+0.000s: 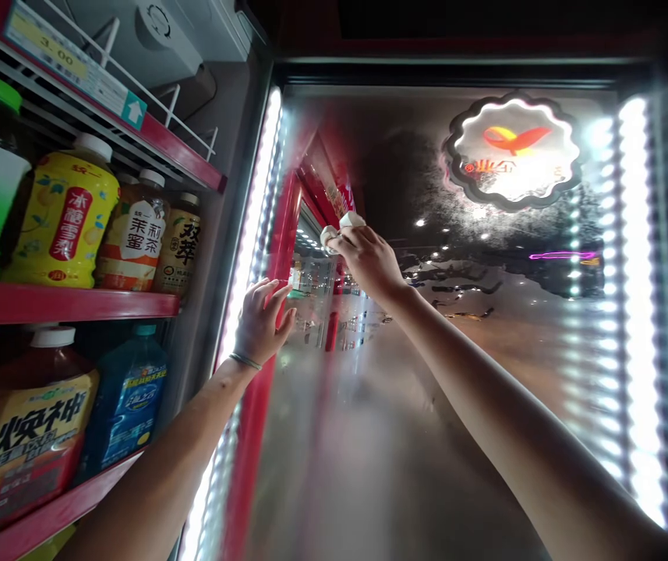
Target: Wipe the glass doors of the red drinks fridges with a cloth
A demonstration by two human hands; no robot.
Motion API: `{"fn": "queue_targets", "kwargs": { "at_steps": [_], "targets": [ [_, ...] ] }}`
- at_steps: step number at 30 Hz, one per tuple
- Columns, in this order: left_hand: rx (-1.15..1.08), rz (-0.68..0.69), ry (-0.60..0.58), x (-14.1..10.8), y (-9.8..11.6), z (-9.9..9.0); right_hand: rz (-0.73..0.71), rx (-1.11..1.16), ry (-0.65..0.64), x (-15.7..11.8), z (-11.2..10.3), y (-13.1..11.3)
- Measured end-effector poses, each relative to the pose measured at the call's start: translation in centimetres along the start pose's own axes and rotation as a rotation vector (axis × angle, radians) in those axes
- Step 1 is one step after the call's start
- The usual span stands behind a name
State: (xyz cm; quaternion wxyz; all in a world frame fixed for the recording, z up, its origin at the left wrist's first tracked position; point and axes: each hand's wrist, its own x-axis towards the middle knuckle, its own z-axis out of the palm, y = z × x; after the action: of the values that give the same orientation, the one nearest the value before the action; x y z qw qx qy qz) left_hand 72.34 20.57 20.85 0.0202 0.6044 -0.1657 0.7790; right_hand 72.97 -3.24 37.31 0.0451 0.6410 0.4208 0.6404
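Observation:
A glass door (pixel 369 436) with bright light strips along its sides fills the middle and right, fogged over much of its lower part. My right hand (pixel 372 261) is closed around a crumpled white cloth (pixel 350 224) and holds it against the upper part of the glass. Wet streaks and drops show on the pane to the right of that hand. My left hand (pixel 263 315), with a thin band at the wrist, is at the door's left side near the light strip. Its fingers are apart and nothing is in it.
Shelves with a red front edge (pixel 65 302) stand at the left, holding several drinks, among them a yellow bottle (pixel 68 214) and a blue bottle (pixel 132 397). A price label (pixel 65 58) is on the upper shelf. A lit round sign (pixel 514 152) shows at the upper right.

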Motion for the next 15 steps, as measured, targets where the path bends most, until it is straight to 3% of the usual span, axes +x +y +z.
{"fn": "queue_targets", "kwargs": {
  "at_steps": [6, 15],
  "targets": [
    [0.005, -0.037, -0.024, 0.0, -0.1, 0.1, 0.117, -0.125, -0.007, -1.1, -1.4, 2.2],
    [-0.036, -0.069, -0.037, -0.1, -0.2, 0.1, 0.228, -0.183, 0.012, -3.3, -1.5, 0.8]
  ]
}}
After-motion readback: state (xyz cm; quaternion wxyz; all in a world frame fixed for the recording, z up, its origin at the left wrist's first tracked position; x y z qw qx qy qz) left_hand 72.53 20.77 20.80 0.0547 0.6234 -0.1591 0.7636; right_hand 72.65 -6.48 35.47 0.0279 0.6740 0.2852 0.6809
